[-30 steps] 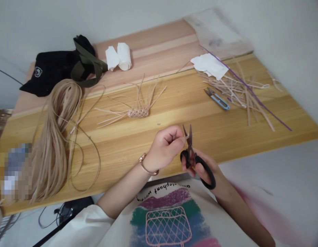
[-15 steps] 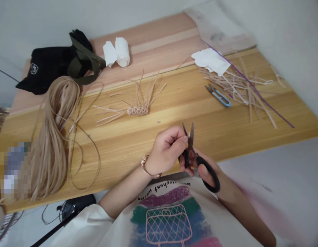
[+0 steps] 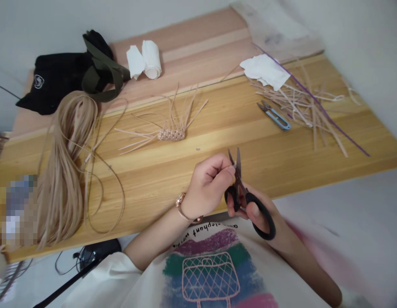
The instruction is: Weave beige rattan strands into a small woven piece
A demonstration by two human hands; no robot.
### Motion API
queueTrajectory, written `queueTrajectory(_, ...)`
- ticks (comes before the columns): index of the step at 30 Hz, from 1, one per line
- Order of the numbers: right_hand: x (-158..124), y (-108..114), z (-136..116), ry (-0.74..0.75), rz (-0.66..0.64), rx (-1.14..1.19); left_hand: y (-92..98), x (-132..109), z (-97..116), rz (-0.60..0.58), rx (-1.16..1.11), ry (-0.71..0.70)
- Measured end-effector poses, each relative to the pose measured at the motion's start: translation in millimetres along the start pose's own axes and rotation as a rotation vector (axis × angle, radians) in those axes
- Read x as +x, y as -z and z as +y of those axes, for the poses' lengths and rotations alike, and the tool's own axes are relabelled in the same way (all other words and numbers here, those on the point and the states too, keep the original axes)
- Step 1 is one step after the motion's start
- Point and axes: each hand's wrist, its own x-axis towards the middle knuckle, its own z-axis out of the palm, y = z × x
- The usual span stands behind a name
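Note:
My right hand [image 3: 252, 209] grips a pair of black-handled scissors [image 3: 239, 182], with the thumb through one loop. The blades point away from me and stand slightly apart. Close against them, my left hand [image 3: 213, 184] is closed in a pinch, a bracelet [image 3: 182, 207] on its wrist. Whatever lies between its thumb and finger is too small to name. Beyond the hands, a small woven piece [image 3: 171, 135] of beige strips rests on the wooden table [image 3: 159, 171], its loose ends fanning out to the back and left.
A long bundle of beige cord [image 3: 61, 179] lies at left, beside a black bag [image 3: 61, 79]. Tissue rolls [image 3: 151, 60] stand at the back. Blue thread snips [image 3: 275, 116], cut strips [image 3: 314, 113], a crumpled tissue [image 3: 265, 72] and a purple strip [image 3: 333, 117] lie at right.
The scissor blades have come slightly closer together. Both hands stay in nearly the same place, and the view has shifted a little.

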Motion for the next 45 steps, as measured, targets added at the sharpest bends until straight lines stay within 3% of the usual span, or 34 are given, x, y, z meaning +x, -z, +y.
queueTrajectory(6,-0.3,-2.5,-5.2,-0.02,0.036,-0.01,2.7,2.1,-5.6,-0.036,-0.024,-0.073)
queueTrajectory(12,0.8,-4.5,-10.4,-0.029,0.067,-0.001,4.5,2.6,-6.6,0.011,0.034,-0.078)
queueTrajectory(19,0.3,1.7,-0.7,-0.004,-0.053,0.041,4.9,2.0,-5.7,-0.091,-0.075,0.016)
queueTrajectory(23,-0.6,4.1,2.1,-0.002,-0.045,0.027,6.1,2.8,-3.5,-0.135,-0.074,0.032)
queueTrajectory(37,-1.1,-2.8,-1.6,-0.002,-0.01,0.061,9.7,6.0,-4.4,-0.125,-0.037,-0.085)
queueTrajectory(45,1.8,-1.6,-2.1,0.011,0.025,0.037,12.9,9.0,-5.3,-0.137,-0.038,-0.066)
